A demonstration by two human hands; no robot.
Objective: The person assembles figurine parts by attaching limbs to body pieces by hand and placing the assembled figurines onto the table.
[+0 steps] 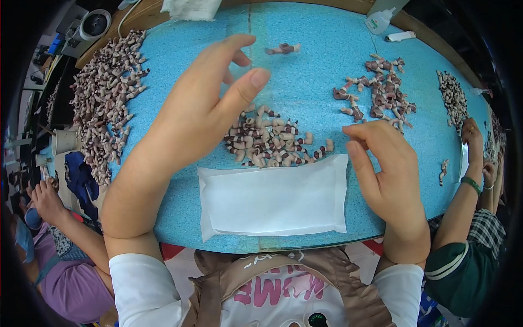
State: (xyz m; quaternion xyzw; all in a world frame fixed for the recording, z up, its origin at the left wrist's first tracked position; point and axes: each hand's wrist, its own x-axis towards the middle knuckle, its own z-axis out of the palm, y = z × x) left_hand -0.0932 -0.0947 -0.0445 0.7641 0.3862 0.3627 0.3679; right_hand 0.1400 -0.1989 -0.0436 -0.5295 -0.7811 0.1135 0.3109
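Observation:
My left hand (210, 101) hovers above the blue table, its thumb and fingers apart with nothing between them. Just beyond its fingertips is a single brown-and-pale figure piece (283, 49), slightly blurred. Below that hand, partly hidden by it, spreads a heap of small bent pale pieces with dark brown bands (267, 139). My right hand (389, 171) is right of this heap, thumb and forefinger parted and holding nothing that shows; its other fingers are mostly hidden. Between my forearms a flat white rectangular pad with folded edges (272, 199) lies close to the table's near edge.
Beyond my right hand lies a cluster of joined brown-and-pale figures (389, 92). A large pile of similar pieces (103, 101) runs along the left. A white squeeze bottle (379, 20) and a white lighter-shaped object (400, 36) are at the back right. Co-workers sit on both sides.

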